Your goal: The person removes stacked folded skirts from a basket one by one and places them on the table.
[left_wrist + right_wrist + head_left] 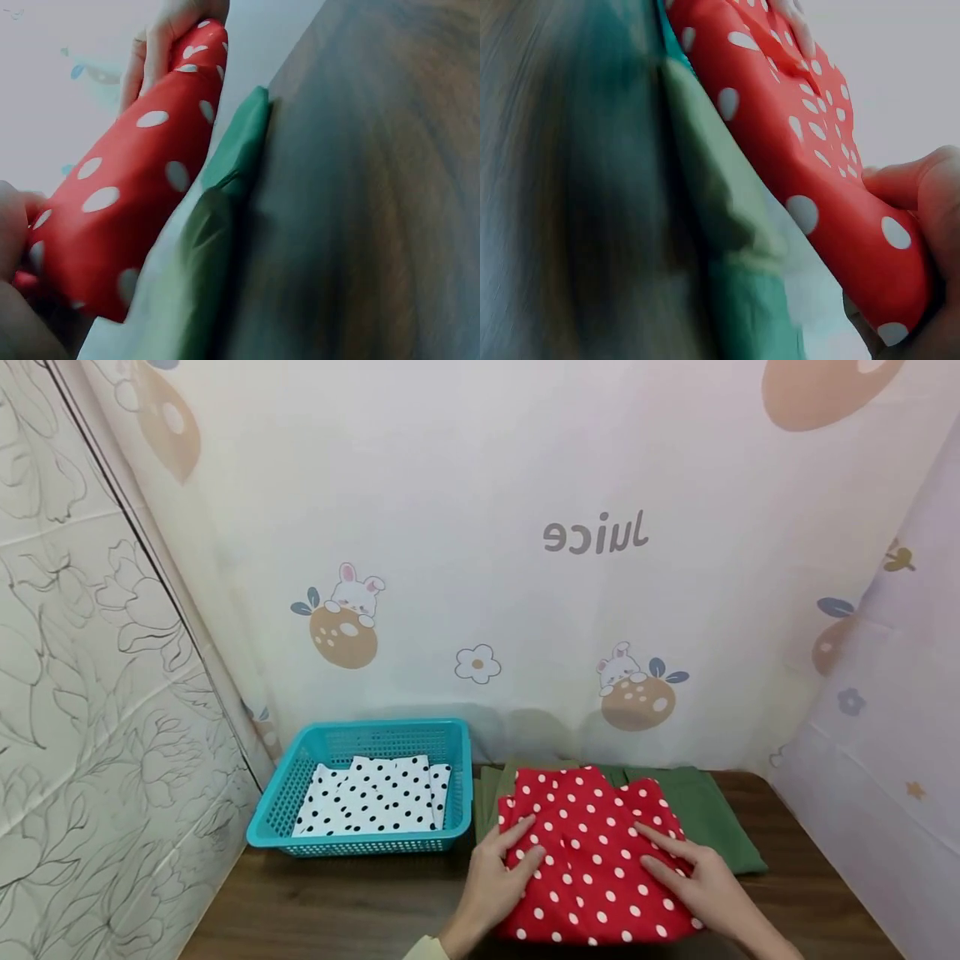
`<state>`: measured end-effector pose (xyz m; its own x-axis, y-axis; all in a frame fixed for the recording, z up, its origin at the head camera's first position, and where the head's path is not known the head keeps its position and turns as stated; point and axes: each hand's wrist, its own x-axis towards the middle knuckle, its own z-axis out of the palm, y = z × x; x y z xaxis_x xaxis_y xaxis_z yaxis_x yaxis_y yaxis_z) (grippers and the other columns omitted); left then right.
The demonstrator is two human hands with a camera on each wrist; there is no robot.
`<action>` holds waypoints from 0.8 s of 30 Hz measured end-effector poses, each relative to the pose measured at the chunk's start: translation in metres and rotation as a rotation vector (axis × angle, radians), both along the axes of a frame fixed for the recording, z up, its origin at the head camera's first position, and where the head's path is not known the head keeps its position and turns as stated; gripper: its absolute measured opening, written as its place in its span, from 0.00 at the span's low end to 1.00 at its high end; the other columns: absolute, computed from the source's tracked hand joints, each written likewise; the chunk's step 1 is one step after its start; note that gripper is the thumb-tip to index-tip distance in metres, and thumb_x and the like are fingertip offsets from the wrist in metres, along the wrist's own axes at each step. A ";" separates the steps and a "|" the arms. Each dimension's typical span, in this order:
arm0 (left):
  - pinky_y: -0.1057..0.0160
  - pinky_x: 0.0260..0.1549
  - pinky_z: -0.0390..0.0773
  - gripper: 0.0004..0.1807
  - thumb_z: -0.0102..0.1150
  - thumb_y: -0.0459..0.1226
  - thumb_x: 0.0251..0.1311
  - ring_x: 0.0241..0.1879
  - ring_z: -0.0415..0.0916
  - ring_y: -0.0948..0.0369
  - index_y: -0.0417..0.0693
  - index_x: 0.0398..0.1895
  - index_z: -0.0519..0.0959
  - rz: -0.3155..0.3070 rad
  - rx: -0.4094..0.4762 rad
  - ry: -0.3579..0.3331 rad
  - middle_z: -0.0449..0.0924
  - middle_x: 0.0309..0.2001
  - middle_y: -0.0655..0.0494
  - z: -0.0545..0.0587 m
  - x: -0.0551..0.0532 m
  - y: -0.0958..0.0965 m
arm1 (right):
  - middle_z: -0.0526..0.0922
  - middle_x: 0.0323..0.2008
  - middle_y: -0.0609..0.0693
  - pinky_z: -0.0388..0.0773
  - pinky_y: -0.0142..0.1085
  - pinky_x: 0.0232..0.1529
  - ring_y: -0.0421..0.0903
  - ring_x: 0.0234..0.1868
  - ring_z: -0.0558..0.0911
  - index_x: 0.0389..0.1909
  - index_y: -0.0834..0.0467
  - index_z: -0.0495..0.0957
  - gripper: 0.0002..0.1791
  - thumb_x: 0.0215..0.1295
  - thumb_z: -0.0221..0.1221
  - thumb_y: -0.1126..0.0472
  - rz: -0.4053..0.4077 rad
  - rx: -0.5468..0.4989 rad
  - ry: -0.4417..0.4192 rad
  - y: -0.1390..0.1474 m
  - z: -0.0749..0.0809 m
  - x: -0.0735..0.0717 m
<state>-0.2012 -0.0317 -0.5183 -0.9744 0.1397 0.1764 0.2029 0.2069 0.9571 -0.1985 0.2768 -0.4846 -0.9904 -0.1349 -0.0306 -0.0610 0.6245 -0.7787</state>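
Ideally, the left hand [491,878] and right hand [703,881], gripping its opposite sides, should keep the folded red, white-dotted fabric bundle [585,868] level, raised above the brown wooden table [337,902].

The red dotted cloth [588,860] partly hides the green cloth [712,818].

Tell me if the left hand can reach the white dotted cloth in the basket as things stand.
Probably not without letting go: the left hand grips the red polka-dot cloth. Otherwise, nothing covers the black-dotted white cloth in the turquoise basket.
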 end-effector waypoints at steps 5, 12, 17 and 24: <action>0.65 0.42 0.86 0.27 0.65 0.44 0.68 0.57 0.77 0.62 0.62 0.71 0.76 -0.127 0.031 -0.068 0.73 0.64 0.53 -0.015 0.010 0.023 | 0.75 0.62 0.69 0.89 0.39 0.37 0.50 0.52 0.79 0.75 0.59 0.68 0.41 0.64 0.70 0.49 -0.061 -0.002 -0.127 0.035 -0.015 0.013; 0.64 0.45 0.86 0.31 0.69 0.40 0.64 0.60 0.71 0.64 0.63 0.71 0.75 -0.282 0.071 -0.160 0.68 0.65 0.60 -0.026 0.017 0.051 | 0.79 0.55 0.66 0.89 0.44 0.39 0.47 0.46 0.82 0.74 0.62 0.67 0.45 0.61 0.72 0.47 -0.157 -0.014 -0.236 0.070 -0.035 0.028; 0.69 0.46 0.83 0.32 0.66 0.40 0.66 0.62 0.68 0.69 0.59 0.74 0.72 -0.386 0.068 -0.187 0.66 0.66 0.62 -0.032 0.020 0.071 | 0.82 0.51 0.62 0.89 0.43 0.39 0.47 0.44 0.81 0.72 0.63 0.67 0.47 0.57 0.74 0.44 -0.183 0.036 -0.253 0.095 -0.047 0.035; 0.70 0.45 0.82 0.35 0.66 0.40 0.64 0.58 0.66 0.73 0.55 0.75 0.70 -0.470 0.025 -0.271 0.66 0.60 0.66 -0.047 0.023 0.098 | 0.83 0.49 0.60 0.89 0.43 0.38 0.48 0.45 0.79 0.71 0.62 0.70 0.52 0.49 0.76 0.39 -0.221 0.089 -0.302 0.134 -0.074 0.040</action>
